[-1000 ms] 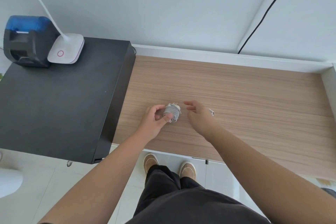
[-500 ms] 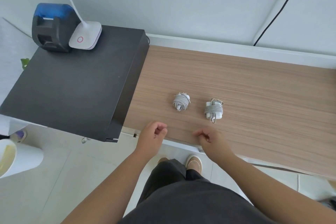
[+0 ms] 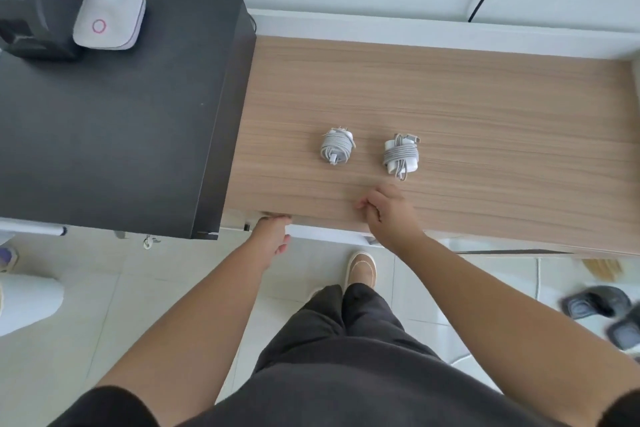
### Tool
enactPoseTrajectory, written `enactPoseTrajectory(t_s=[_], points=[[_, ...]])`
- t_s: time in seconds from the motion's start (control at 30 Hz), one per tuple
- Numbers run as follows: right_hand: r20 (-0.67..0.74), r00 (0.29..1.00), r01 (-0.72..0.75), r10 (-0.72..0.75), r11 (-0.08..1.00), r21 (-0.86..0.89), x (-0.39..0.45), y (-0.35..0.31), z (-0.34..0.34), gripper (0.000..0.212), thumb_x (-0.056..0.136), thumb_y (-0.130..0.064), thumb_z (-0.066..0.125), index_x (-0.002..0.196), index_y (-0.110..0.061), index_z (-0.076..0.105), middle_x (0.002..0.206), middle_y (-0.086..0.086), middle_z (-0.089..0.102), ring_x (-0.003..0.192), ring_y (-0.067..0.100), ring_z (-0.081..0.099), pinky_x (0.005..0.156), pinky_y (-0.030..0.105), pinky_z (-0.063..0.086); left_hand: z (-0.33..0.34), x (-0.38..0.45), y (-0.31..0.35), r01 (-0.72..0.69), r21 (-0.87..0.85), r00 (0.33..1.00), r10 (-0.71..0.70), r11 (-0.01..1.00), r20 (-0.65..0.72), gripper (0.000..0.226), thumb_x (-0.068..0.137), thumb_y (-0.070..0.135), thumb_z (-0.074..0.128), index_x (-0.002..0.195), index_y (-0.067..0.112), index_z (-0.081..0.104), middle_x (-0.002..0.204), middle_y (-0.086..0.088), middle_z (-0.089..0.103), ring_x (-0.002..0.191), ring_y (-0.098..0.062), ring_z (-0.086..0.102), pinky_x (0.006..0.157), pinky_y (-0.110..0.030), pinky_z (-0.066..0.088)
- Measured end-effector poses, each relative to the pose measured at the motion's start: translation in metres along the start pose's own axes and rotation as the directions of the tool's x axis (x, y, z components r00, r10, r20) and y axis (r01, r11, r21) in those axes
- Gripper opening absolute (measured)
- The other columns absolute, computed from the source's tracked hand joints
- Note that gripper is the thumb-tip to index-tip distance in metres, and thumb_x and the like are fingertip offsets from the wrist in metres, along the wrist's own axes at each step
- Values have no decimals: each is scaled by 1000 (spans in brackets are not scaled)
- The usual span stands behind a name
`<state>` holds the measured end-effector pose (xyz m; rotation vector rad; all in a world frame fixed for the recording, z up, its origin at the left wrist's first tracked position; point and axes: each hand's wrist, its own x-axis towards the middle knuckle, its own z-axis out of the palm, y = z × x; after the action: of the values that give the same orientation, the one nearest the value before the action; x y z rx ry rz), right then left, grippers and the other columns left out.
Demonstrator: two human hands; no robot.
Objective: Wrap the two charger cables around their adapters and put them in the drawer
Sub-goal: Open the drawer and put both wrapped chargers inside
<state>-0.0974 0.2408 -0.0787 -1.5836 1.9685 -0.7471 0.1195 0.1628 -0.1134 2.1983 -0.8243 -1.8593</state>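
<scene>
Two wrapped chargers [image 3: 337, 148] [image 3: 401, 155] lie side by side on the table [image 3: 485, 107].
Left hand [image 3: 272, 240] hooks the front edge — its grip hidden; right hand [image 3: 389, 211] loosely curled, holding nothing — black cabinet [image 3: 114, 128] alongside.

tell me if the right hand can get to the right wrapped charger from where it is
Probably yes. The right hand rests at the wooden desk's front edge, just short of the right wrapped charger, with only bare desk between them. The hand looks empty.

I see left white adapter bound in grey cable [image 3: 337, 148]: lying flat on wood-grain worktop [image 3: 485, 97], prongs pointing away, plug end tucked at near side | right white square adapter wrapped in grey cable [image 3: 401, 155]: just beside it, apart, flat, connector sticking out right, loose loop trailing toward me | white drawer front [image 3: 325, 236]: under worktop's near edge
</scene>
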Motion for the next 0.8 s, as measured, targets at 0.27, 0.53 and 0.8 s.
enactPoseTrajectory(t_s=[0.27,0.53,0.8], points=[[-66,997,-36,38,999,19,2,4,11,33,75,-10,36,78,-6,69,80,-4,54,81,23,52,69,22,33,24,-6,-18,9,-105,996,1,994,95,16,98,23,52,114,20,54,121,-1,60,87,-20,64,69,-28,49],[-173,977,77,-122,967,-243,-4,16,23,26,85,-5,52,106,-8,68,99,11,60,87,31,54,80,39,48,36,7,-27,30,-121,997,-21,992,75,26,99,24,50,123,18,60,125,0,61,89,-20,64,63,-25,48],[-75,967,198,-242,907,-370,-5,30,32,46,83,-5,55,129,-8,58,139,10,54,129,31,51,105,44,43,70,40,-44,175,-264,983,-151,949,108,34,103,21,41,131,10,55,133,-6,60,104,-24,63,90,-34,50]])
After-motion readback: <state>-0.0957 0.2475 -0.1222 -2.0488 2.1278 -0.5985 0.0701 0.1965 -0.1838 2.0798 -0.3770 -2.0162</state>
